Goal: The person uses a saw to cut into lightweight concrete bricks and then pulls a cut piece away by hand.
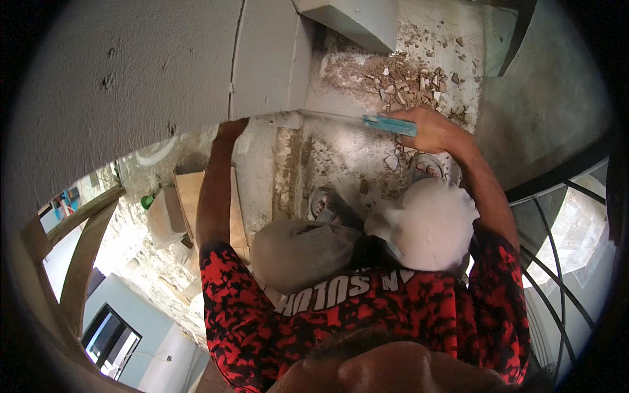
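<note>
My right hand [426,128] is closed around the teal handle [391,125] of what looks like a handsaw. Its thin blade [331,117], seen edge-on, reaches left to the lower edge of a large pale grey block [265,72]. A dark joint line runs down the block's face. At the same edge, further left, my left hand [230,129] touches the block's underside; its fingers are mostly hidden there.
Broken rubble [409,85] lies on the dusty floor beyond my right hand. A boxy ledge [357,23] juts out above it. Cardboard-coloured boards [190,203] stand by my left forearm. Curved dark metal bars [557,275] are at right, a wooden frame [85,242] at left.
</note>
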Demonstrator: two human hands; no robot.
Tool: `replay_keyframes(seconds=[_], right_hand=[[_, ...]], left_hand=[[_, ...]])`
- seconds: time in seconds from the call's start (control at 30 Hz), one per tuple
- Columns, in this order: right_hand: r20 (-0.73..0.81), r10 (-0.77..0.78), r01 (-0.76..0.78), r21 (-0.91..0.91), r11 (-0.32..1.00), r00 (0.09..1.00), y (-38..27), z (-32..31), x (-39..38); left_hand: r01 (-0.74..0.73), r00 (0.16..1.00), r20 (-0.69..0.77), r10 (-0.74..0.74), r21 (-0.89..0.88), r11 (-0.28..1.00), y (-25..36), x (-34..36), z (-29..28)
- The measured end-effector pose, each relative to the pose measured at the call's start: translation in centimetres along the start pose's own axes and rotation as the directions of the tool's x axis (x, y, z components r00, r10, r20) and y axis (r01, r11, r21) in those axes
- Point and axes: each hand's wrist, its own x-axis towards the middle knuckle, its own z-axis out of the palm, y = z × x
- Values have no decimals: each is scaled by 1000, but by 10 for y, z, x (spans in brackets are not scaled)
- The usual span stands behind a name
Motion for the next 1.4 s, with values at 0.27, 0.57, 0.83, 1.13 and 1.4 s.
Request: replay_keyframes(seconds=[0.27,0.57,0.83,1.13,1.4], right_hand=[[-98,21,-26,-50,998,995,-1,36,18],[-78,-32,30,-26,999,996,8,3,-36],[-26,93,-95,-71,993,995,-19,22,5],[16,110,-109,-59,992,994,-8,35,38],[-103,-5,2,-23,1000,995,37,41,-7]], left_hand=[[-128,973,-143,183,323,938,-8,-16,16],[64,998,-3,-66,280,958,15,-13,25],[-67,986,-132,103,248,966,-8,-15,-29],[-59,996,-52,76,271,961,-41,-25,-47],[33,994,-107,-4,266,963,-23,-30,-22]])
